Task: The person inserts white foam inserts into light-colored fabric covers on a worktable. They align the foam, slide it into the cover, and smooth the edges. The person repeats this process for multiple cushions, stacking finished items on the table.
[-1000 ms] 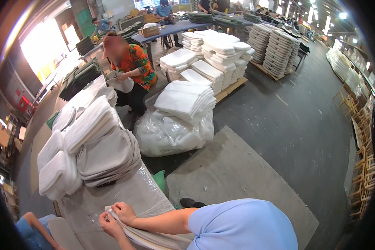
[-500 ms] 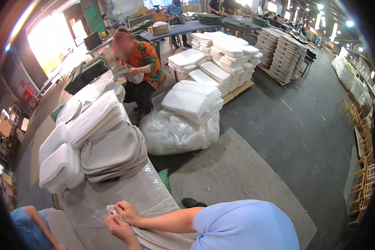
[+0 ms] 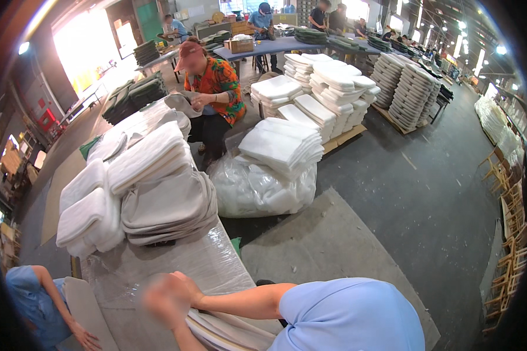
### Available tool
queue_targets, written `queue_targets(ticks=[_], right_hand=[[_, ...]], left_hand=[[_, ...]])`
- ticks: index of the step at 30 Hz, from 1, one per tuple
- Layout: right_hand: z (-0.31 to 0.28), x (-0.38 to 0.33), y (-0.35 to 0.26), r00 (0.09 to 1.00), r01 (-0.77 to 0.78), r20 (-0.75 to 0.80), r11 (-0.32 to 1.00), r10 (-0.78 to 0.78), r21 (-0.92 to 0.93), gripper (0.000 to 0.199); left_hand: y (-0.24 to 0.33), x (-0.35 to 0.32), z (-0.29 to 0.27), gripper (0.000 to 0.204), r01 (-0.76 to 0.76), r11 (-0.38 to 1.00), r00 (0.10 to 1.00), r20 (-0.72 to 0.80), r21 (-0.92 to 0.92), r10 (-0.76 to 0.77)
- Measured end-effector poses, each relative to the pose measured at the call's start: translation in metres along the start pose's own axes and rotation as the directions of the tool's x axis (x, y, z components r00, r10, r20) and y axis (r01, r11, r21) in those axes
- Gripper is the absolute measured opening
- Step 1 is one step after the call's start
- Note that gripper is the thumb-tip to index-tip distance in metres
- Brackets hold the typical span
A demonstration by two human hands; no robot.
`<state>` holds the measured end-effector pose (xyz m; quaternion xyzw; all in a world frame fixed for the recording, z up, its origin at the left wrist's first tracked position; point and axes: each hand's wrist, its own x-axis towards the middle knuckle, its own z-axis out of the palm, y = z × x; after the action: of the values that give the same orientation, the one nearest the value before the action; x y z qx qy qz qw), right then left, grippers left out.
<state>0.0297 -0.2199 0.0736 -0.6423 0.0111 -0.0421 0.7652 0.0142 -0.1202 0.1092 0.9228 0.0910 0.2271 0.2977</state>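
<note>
Left hand (image 3: pixel 161 304): raised above the near end of the worktop and pressed up close to your other hand; a heavy blur covers its fingers, so you cannot tell whether they are spread or closed on anything.
Right hand (image 3: pixel 187 286): reaches in from your right and meets the left one; its back and wrist show, but its fingertips run into the same blur, so how far open it is cannot be told.
Pale fabric (image 3: pixel 231 332): directly below and beside your hands, running in long layered folds toward your blue sleeve (image 3: pixel 351 316), a thin yellowish line along one fold. Its upper end goes out of sight at your hands, and you cannot make out the grip there; its lower part is cut off by the bottom edge and the sleeve.
Worktop (image 3: pixel 214 254): wrapped in clear, shiny plastic; your hands and forearms hide part of its near end.
Grey stack (image 3: pixel 167 202): soft, rounded pieces lying on the worktop beyond your hands, next to white padding (image 3: pixel 149 158); the lower layers are hard to count.
Co-worker's hand (image 3: pixel 86 339): at your lower left, fingers slightly apart, resting at a long grey piece (image 3: pixel 88 301); that person's body is cut off by the dark rim.
Dark shoe (image 3: pixel 266 282): mostly hidden behind your right forearm.
</note>
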Motion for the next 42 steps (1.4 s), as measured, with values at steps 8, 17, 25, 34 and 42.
queue_targets(ticks=[8,17,25,34,42], right_hand=[[-0.005,-0.001,-0.004,1.0,-0.024,-0.003,1.0,0.024,0.014,0.026],[-0.012,0.013,-0.021,0.997,0.014,0.083,0.992,-0.004,-0.123,0.033],[-0.018,0.025,-0.023,0.992,0.03,0.127,0.968,0.002,-0.249,0.035],[-0.008,0.038,-0.003,0.987,-0.032,0.145,0.976,0.064,-0.214,0.024],[-0.013,0.028,-0.013,0.924,-0.234,0.332,0.967,0.188,0.104,0.029]], left_hand=[[-0.02,-0.013,0.011,0.021,0.368,0.717,0.884,-0.016,-0.592,-0.467],[-0.037,-0.004,0.006,0.027,0.378,0.185,0.697,0.147,-0.907,-0.702],[-0.042,0.007,-0.032,0.008,0.297,0.383,0.885,0.101,-0.875,-0.455],[-0.027,0.0,-0.04,0.022,0.446,0.541,0.883,0.253,-0.713,-0.396],[-0.023,-0.001,-0.034,0.034,0.389,0.769,0.921,0.228,-0.507,-0.316]])
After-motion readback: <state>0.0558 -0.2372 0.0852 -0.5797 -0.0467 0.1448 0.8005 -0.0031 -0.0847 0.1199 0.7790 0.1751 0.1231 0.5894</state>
